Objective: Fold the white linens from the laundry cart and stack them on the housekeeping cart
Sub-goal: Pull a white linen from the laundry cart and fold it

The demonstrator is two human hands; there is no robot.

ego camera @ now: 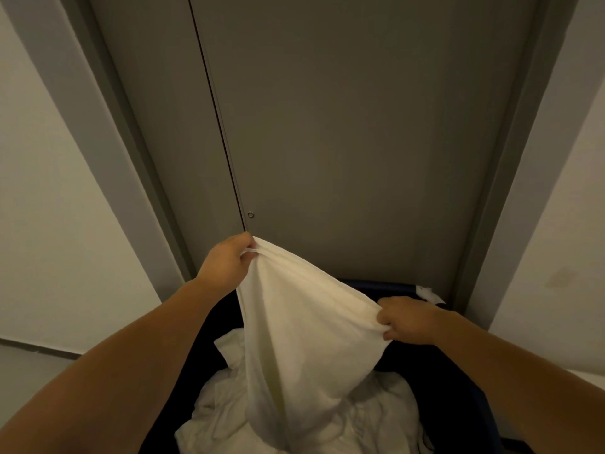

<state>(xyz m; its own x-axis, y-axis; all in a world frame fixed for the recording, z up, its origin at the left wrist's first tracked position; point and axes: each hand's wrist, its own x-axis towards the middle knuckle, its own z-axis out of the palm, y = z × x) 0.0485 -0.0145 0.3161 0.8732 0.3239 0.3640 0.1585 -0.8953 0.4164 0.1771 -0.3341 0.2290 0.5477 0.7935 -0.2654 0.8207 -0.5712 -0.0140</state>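
Observation:
A white linen (304,329) hangs stretched between my two hands above the dark blue laundry cart (471,385). My left hand (226,262) pinches its upper corner, raised higher and further left. My right hand (409,319) grips another edge lower on the right. The cloth droops down into a crumpled heap of white linens (370,417) lying in the cart. The housekeeping cart is not in view.
A grey door (343,142) in a grey frame stands straight ahead, close behind the cart, with a small round fitting (250,214) near its left edge. White walls (49,224) flank it on both sides. A white scrap (429,293) lies on the cart's far rim.

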